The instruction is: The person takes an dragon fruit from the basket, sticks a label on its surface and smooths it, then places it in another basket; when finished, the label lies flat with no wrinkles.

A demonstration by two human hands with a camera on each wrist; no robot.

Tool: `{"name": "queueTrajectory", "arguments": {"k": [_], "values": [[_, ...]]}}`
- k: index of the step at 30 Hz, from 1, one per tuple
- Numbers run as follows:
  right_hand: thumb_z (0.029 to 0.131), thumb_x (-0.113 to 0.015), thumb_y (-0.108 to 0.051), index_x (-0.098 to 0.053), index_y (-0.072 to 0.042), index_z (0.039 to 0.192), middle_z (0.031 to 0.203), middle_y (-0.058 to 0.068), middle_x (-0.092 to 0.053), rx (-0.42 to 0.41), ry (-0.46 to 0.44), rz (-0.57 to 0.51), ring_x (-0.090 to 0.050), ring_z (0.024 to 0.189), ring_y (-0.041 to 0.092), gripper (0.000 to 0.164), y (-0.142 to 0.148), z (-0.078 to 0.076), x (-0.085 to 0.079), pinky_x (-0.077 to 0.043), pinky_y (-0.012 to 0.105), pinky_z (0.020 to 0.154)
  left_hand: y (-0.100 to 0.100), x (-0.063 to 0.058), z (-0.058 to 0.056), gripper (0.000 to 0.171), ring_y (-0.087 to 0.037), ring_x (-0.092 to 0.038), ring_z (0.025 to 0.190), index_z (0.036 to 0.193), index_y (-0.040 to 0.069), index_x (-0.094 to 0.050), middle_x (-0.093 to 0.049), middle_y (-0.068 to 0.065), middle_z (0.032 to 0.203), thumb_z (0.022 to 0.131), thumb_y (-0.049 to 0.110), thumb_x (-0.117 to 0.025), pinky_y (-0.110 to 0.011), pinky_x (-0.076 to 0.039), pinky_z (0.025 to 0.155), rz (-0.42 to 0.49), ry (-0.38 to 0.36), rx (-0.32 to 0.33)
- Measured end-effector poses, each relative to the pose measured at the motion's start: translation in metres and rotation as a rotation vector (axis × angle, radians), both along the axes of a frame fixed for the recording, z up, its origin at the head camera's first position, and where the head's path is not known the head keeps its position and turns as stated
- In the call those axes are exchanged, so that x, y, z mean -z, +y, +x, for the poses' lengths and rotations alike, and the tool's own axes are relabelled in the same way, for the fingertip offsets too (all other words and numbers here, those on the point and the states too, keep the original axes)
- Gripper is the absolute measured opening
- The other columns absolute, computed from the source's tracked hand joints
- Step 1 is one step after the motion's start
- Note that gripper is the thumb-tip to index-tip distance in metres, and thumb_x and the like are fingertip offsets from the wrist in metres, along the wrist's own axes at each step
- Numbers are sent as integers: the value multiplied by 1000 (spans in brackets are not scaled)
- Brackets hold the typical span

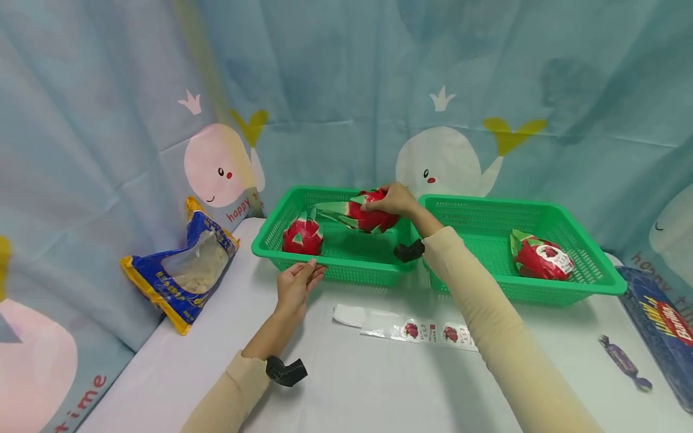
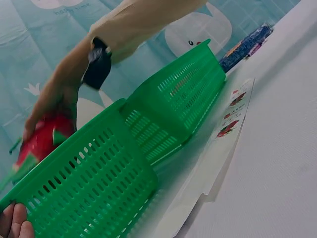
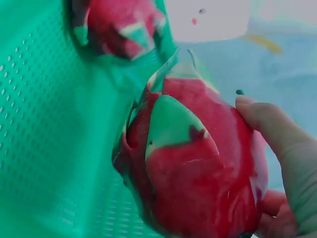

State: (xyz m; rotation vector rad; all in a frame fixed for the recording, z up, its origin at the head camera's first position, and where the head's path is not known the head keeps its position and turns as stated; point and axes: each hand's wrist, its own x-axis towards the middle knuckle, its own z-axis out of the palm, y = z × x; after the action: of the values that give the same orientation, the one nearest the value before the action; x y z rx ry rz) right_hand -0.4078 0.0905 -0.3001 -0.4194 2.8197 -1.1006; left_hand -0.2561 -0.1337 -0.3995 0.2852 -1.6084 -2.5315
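My right hand (image 1: 399, 201) grips a red dragon fruit (image 3: 193, 163) with green scales, held over the left green basket (image 1: 346, 270). In the head view that held dragon fruit (image 1: 373, 218) lies on its side, leafy end to the left. My left hand (image 1: 296, 284) pinches the near rim of the same basket, its fingertips also showing at the rim in the left wrist view. Inside, at the left end, sits another dragon fruit (image 1: 303, 236). A third dragon fruit (image 1: 543, 258), bearing a round white label, lies in the right green basket (image 1: 563, 288).
A strip of dragon-fruit stickers (image 1: 400, 326) lies before the baskets, partly behind my right sleeve. At left leans a blue and yellow bag (image 1: 189, 264). On the right are a purple wrapped candy (image 1: 625, 362) and a dark blue Barilla package (image 1: 663, 328). A curtain hangs behind.
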Motion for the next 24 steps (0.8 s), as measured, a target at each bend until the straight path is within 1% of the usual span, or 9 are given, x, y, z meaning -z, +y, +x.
{"name": "queueTrajectory", "arguments": {"k": [3, 5, 7, 9, 12, 16, 19, 21, 24], "values": [[75, -71, -45, -43, -5, 136, 103, 15, -64, -11, 16, -23, -63, 79, 19, 79, 14, 15, -23, -53, 29, 69, 0, -4, -6, 13, -12, -68, 74, 91, -2, -56, -70, -1, 72, 90, 10, -58, -24, -55, 77, 11, 3, 5], [75, -71, -45, -42, -7, 137, 110, 13, -61, -13, 13, -36, -62, 85, 20, 79, 24, 31, -35, -53, 31, 72, -2, -7, -11, 12, -12, -68, 74, 90, -2, -56, -69, -1, 72, 90, 10, -58, -23, -55, 76, 14, 5, 3], [75, -72, -44, -42, -10, 138, 114, 12, -59, -11, 6, -66, -61, 90, 22, 78, 37, 50, -43, -53, 32, 74, -5, -10, -14, 12, -12, -68, 75, 89, -1, -56, -69, 0, 73, 90, 11, -58, -24, -55, 77, 16, 7, 6], [75, -72, -43, -41, -12, 138, 117, 12, -57, -3, -4, -95, -59, 94, 22, 77, 49, 71, -44, -53, 33, 75, -7, -13, -16, 13, -11, -68, 75, 88, -1, -56, -69, 0, 73, 90, 12, -58, -24, -55, 78, 19, -1, 15], [75, -73, -43, -42, -14, 138, 118, 13, -57, -16, -17, -123, -58, 94, 23, 75, 63, 101, -34, -54, 32, 74, -13, -14, -15, 12, -11, -68, 74, 87, -1, -57, -69, -1, 72, 90, 11, -58, -25, -55, 79, 30, -15, 13], [73, -75, -41, -46, -16, 135, 115, 12, -60, -32, -11, -133, -59, 93, 22, 73, 75, 138, -11, -54, 30, 71, -20, -15, -13, 12, -11, -68, 73, 85, 0, -57, -69, -2, 71, 91, 11, -57, -24, -55, 78, 35, -15, 7], [71, -78, -38, -50, -17, 132, 112, 12, -62, -48, -3, -154, -59, 94, 24, 71, 77, 165, 4, -55, 31, 70, -23, -14, -12, 13, -11, -68, 74, 83, 1, -58, -69, -1, 72, 91, 12, -57, -24, -55, 79, 31, -7, 1], [69, -79, -37, -52, -17, 129, 114, 11, -61, -61, 0, -166, -58, 97, 25, 69, 75, 181, 12, -56, 31, 70, -25, -14, -11, 13, -11, -68, 76, 83, 2, -58, -69, -1, 73, 91, 13, -57, -25, -54, 80, 29, -1, -3], [67, -80, -37, -54, -17, 126, 115, 10, -61, -77, 0, -155, -56, 99, 25, 68, 71, 204, 27, -55, 31, 70, -27, -14, -10, 14, -11, -69, 76, 83, 1, -58, -69, -1, 74, 90, 14, -58, -26, -54, 81, 26, 6, -9]]}}
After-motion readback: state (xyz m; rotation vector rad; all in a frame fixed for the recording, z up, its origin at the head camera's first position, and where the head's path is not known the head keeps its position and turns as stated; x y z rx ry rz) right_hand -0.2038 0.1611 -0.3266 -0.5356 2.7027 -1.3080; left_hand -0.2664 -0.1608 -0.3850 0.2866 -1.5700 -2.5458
